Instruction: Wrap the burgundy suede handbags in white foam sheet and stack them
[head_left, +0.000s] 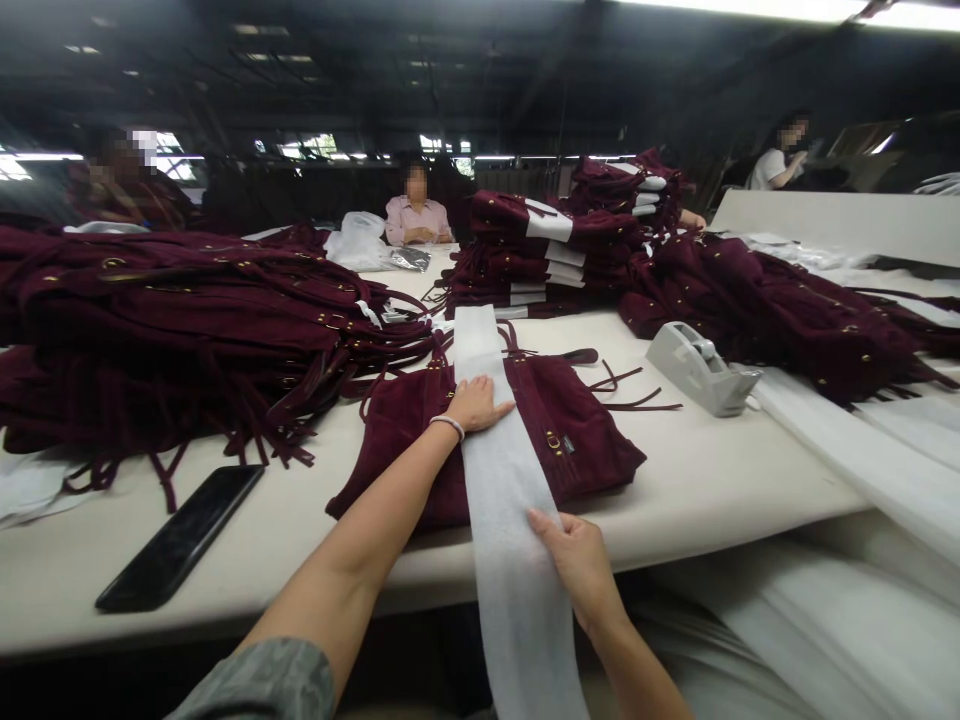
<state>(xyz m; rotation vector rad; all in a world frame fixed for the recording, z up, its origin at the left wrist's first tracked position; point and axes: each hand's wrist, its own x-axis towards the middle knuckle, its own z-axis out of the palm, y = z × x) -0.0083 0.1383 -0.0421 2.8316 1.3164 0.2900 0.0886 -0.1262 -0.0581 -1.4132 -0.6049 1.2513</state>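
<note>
A dark maroon bag [589,420] lies flat near the table's front edge, with thin ties and small brass buckles. Across its middle runs a long white strip of paper-like material [510,480], whose near end hangs over the edge toward me. My left hand [480,402] rests on the strip over the bag, fingers stretched out and pressing it flat. Lower down, my right hand [577,555] pinches the strip's right edge between thumb and fingers. The bag's middle is hidden under the strip.
A grey tape dispenser [701,368] stands to the right. Maroon bags [165,320] are heaped at left; a banded stack [525,245] and another heap [772,300] lie behind. A black tray-like object [180,540] sits front left. White strips [862,455] drape at right. Several people are beyond.
</note>
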